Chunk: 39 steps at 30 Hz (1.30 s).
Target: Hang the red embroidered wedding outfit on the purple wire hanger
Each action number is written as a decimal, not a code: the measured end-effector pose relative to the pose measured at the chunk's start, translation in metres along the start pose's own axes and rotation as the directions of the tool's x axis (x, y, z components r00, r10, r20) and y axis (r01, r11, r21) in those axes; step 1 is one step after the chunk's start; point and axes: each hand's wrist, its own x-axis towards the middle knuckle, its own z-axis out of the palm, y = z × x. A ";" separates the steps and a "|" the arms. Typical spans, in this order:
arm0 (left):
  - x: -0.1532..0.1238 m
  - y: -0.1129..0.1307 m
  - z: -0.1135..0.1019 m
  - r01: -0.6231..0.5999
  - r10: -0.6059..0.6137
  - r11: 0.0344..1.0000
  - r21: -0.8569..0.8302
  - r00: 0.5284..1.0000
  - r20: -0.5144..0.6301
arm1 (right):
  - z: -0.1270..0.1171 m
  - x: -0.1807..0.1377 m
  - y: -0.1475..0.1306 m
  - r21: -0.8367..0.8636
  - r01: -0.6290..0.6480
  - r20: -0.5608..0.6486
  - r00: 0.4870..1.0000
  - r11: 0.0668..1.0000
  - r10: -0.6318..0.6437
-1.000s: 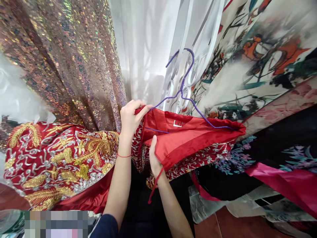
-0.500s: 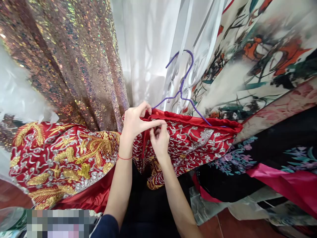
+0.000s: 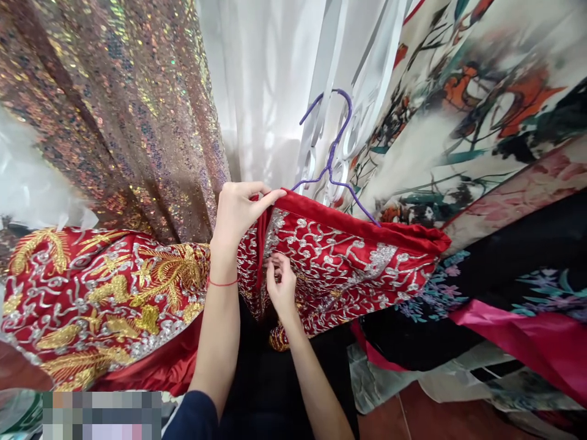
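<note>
A red skirt (image 3: 330, 244) with silver vine embroidery hangs in front of me, its plain red waistband along the top. My left hand (image 3: 238, 211) is closed, thumb and fingers pinching that waistband beside a vertical opening. Lower down, beside the opening's edge, my right hand (image 3: 280, 284) has its fingertips drawn together against the fabric; what they pinch, if anything, is too small to make out. A purple hanger (image 3: 331, 164) rises out of the waistband, its lower part hidden inside the skirt. To the left lies a red garment with gold and silver embroidery (image 3: 119, 293).
The hanger's hook goes round a white scrollwork frame (image 3: 323, 79). A sequined curtain-like cloth (image 3: 151, 122) hangs at left, and white drapery (image 3: 261, 79) behind. Patterned cloth (image 3: 481, 98) and a black embroidered garment with a pink band (image 3: 504, 324) are at right.
My right hand has moved down along the opening, away from the waistband. My left hand keeps its pinch at the top, and the front waistband now stands higher and straighter.
</note>
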 end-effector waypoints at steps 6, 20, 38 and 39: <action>-0.005 0.001 0.002 0.014 -0.015 0.999 -0.041 0.999 -0.030 | 0.021 -0.015 0.018 0.051 -0.280 0.022 0.960 0.959 0.279; -0.010 0.005 -0.002 0.027 -0.027 0.999 0.022 0.999 0.040 | 0.033 -0.012 0.013 0.032 -0.409 0.019 0.912 0.912 0.409; -0.019 0.008 0.001 0.130 -0.121 0.990 -0.049 0.980 0.161 | 0.031 -0.008 -0.010 0.522 -0.526 0.050 0.805 0.672 0.591; -0.019 0.008 0.001 0.126 -0.117 0.990 -0.059 0.982 0.146 | 0.031 -0.007 -0.012 0.530 -0.520 0.038 0.804 0.670 0.594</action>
